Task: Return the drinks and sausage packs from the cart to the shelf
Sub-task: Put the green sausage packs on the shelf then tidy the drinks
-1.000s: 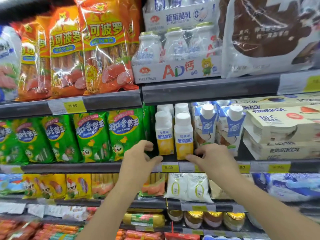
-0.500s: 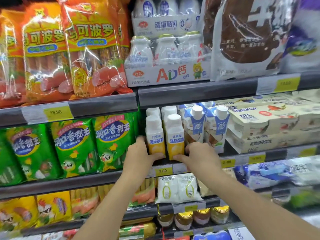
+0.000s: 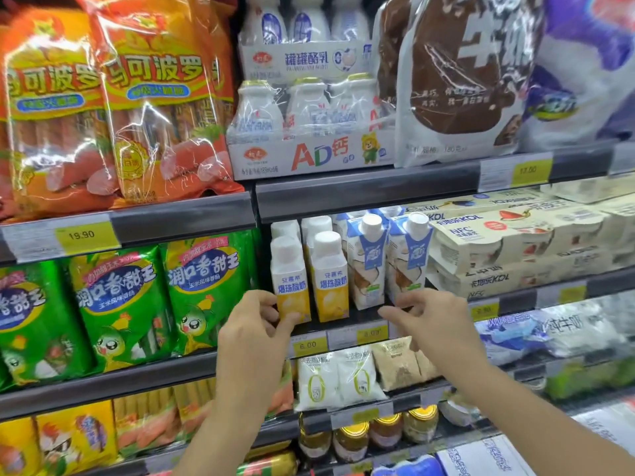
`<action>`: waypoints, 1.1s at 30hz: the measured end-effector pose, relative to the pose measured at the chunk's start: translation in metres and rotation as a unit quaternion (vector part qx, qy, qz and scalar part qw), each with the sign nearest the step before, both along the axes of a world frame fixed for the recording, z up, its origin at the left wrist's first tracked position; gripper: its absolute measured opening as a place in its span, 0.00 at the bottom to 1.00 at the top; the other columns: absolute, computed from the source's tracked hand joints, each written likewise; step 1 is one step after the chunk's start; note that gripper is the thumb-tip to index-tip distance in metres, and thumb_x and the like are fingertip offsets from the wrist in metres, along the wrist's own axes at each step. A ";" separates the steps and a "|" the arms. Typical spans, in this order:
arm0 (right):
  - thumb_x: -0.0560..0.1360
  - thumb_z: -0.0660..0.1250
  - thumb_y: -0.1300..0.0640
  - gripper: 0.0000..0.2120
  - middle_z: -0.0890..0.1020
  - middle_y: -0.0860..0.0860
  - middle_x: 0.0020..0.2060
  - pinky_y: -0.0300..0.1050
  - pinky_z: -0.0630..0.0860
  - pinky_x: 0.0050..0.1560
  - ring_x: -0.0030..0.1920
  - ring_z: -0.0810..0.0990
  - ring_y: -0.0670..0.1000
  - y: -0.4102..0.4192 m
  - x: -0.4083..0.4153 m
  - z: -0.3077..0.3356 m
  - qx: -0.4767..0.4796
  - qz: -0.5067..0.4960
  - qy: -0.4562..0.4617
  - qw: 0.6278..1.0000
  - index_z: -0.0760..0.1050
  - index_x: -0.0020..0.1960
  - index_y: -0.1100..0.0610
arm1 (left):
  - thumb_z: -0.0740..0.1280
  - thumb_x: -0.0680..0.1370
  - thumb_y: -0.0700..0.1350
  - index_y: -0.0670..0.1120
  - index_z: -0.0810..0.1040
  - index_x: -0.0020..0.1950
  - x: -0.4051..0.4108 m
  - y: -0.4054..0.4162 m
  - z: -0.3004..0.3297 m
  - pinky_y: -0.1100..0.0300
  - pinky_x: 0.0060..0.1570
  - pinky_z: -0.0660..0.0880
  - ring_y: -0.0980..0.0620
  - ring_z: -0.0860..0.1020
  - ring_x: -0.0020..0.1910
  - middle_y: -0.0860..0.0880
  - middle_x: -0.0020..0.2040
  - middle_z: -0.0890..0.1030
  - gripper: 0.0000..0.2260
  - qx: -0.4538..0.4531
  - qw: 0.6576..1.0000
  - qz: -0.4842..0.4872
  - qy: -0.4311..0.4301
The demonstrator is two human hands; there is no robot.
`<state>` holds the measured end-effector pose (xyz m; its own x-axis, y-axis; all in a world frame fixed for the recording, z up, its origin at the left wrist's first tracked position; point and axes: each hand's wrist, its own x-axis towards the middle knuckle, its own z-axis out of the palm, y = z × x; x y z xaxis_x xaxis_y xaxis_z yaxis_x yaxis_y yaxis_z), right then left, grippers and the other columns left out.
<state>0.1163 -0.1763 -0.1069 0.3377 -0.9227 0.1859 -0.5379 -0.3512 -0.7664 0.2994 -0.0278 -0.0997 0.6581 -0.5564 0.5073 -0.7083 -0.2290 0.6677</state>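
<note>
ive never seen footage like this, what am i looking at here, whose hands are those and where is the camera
There is no machine here. The camera sits on a person's head and looks forward and down, so the two bare arms reaching in from below are the wearer's own. There is only this one view.

They stand at a supermarket shelf. In the middle row are small yellow-and-white drink bottles, with blue-and-white cartons beside them. Green sausage packs hang to the left, orange sausage packs above.

The left hand has its thumb and fingers at the foot of the front yellow bottle, apparently straightening it. The right hand hovers with loosely curled fingers in front of a carton, holding nothing.
</note>
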 end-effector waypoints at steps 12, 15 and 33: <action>0.65 0.77 0.37 0.25 0.82 0.44 0.36 0.52 0.84 0.41 0.37 0.84 0.50 -0.051 -0.023 0.000 -0.003 0.018 0.049 0.999 0.81 0.56 0.50 | 0.72 0.75 0.47 0.46 0.61 0.76 -0.077 -0.074 0.013 0.69 0.42 0.76 0.54 0.80 0.41 0.44 0.53 0.80 0.33 -0.004 0.984 -0.107 -0.141; 0.65 0.77 0.38 0.18 0.81 0.43 0.34 0.51 0.83 0.37 0.33 0.82 0.47 -0.058 -0.021 -0.002 -0.003 0.035 0.057 0.998 0.79 0.48 0.47 | 0.70 0.77 0.48 0.49 0.52 0.78 -0.077 -0.090 0.029 0.62 0.51 0.77 0.48 0.81 0.51 0.44 0.66 0.74 0.36 0.008 0.992 -0.083 -0.096; 0.66 0.70 0.32 0.19 0.83 0.47 0.33 0.47 0.80 0.32 0.30 0.81 0.49 -0.063 -0.016 -0.004 -0.044 0.028 0.100 0.994 0.79 0.40 0.49 | 0.67 0.79 0.49 0.45 0.48 0.80 -0.087 -0.124 0.029 0.51 0.56 0.78 0.47 0.77 0.61 0.46 0.69 0.72 0.37 0.101 0.994 -0.028 -0.019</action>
<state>0.1002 -0.2394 -0.1106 0.4261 -0.8849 0.1883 -0.6544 -0.4452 -0.6112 0.2128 -0.1520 -0.0707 0.6060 -0.6848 0.4047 -0.7471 -0.3154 0.5851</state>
